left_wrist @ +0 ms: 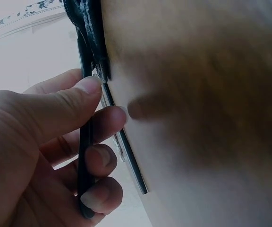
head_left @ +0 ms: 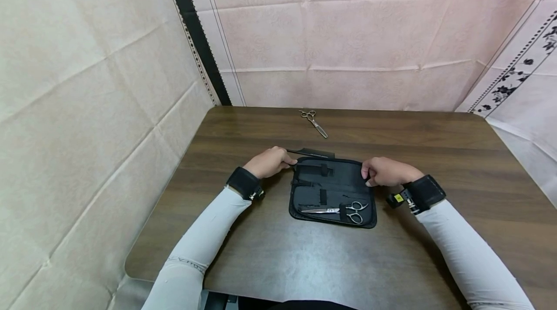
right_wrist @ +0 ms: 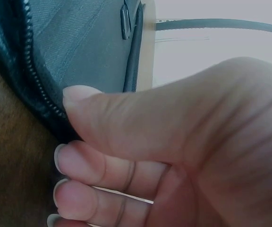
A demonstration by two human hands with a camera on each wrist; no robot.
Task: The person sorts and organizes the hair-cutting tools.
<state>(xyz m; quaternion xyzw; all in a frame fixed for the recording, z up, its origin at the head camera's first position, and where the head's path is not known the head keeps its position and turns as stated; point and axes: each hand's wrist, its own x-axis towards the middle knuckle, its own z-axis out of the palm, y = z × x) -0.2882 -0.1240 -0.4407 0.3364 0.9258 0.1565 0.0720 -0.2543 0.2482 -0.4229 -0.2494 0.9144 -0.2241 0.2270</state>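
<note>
A black zip-up scissor case point(head_left: 304, 194) lies spread flat on the table. A pair of silver scissors point(head_left: 319, 211) sits in its near half, under a black elastic loop. My left hand point(head_left: 270, 161) is at the far left corner; in the left wrist view its thumb and curled fingers grip a black strap point(left_wrist: 85, 151) joined to the case. On the right edge, my right hand point(head_left: 387, 171) pinches the zippered rim point(right_wrist: 44, 101) between thumb and forefinger. Behind the case lies a black comb point(head_left: 319, 153), its thin tail point(left_wrist: 133, 165) pointing past my left fingers.
Silver thinning scissors point(head_left: 317, 127) lie near the back edge of the brown wooden table point(head_left: 417, 136). Pale cloth point(head_left: 357, 39) hangs behind it, and another cloth wall point(head_left: 100, 131) stands on the left. Bare tabletop shows on both sides of the case.
</note>
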